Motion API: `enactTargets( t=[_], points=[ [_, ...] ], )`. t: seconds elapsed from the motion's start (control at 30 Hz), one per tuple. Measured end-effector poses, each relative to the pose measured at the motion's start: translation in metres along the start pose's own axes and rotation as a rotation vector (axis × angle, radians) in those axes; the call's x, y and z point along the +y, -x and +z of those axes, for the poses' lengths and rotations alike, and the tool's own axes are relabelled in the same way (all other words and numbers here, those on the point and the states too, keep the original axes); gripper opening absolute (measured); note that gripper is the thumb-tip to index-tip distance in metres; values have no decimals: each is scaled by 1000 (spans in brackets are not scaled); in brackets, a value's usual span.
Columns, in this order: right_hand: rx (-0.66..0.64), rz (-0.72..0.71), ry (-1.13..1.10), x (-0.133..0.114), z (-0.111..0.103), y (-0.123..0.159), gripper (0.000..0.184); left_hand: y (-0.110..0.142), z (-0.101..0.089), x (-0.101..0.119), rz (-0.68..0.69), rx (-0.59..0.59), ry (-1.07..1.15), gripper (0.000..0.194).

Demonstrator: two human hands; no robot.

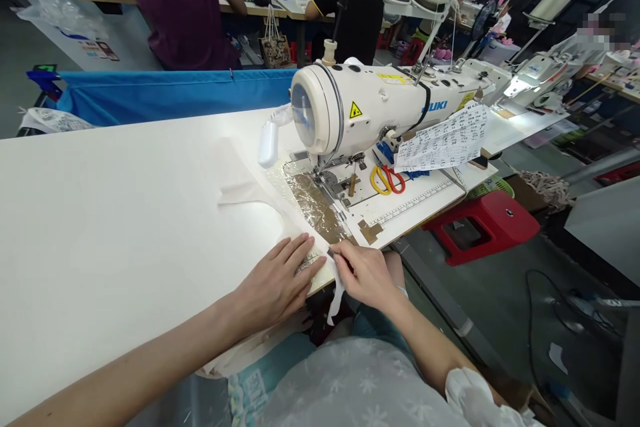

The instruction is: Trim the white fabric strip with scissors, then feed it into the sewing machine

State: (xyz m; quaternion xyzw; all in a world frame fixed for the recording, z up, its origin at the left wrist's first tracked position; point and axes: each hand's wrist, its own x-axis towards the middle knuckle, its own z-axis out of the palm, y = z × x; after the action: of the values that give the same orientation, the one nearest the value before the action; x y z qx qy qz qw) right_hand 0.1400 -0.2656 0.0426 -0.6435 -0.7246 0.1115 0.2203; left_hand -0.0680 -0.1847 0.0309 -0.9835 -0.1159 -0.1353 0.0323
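My left hand [277,282] lies flat with fingers stretched out on a piece of white fabric [250,187] at the front edge of the white sewing table [100,227]. My right hand [364,272] is pinched closed on a small dark tool, its tip at the fabric's edge beside my left fingertips. A narrow white strip hangs down from under my right hand. The white sewing machine [370,107] stands just behind, its needle area over a shiny taped plate [315,203].
Yellow and red scissors [386,180] lie on the machine bed by a printed paper [443,140]. A red stool [483,223] stands on the floor at right. A blue cloth bin [165,93] sits behind the table, with two people seated at far machines.
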Motion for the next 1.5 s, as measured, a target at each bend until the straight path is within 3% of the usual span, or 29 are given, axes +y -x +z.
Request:
enactTargets(
  t=[0.23, 0.5, 0.67, 0.8, 1.07, 1.5],
  points=[
    [-19, -16, 62, -2, 2, -4, 21, -2, -1, 0, -6, -7, -3, 41],
    [-113, -24, 199, 1, -18, 10, 18, -2, -2, -1, -26, -3, -7, 40],
    [-64, -35, 208, -1, -4, -9, 19, -3, -3, -11, -110, 41, -48, 38],
    [-53, -41, 211, -4, 7, -25, 16, -4, -1, -12, -76, 87, -11, 40],
    [8, 50, 92, -4, 7, -22, 18, -1, 6, -11, -60, 47, 17, 40],
    [-52, 11, 160, -7, 13, -30, 17, -3, 3, -8, -64, 40, 2, 39]
  ],
)
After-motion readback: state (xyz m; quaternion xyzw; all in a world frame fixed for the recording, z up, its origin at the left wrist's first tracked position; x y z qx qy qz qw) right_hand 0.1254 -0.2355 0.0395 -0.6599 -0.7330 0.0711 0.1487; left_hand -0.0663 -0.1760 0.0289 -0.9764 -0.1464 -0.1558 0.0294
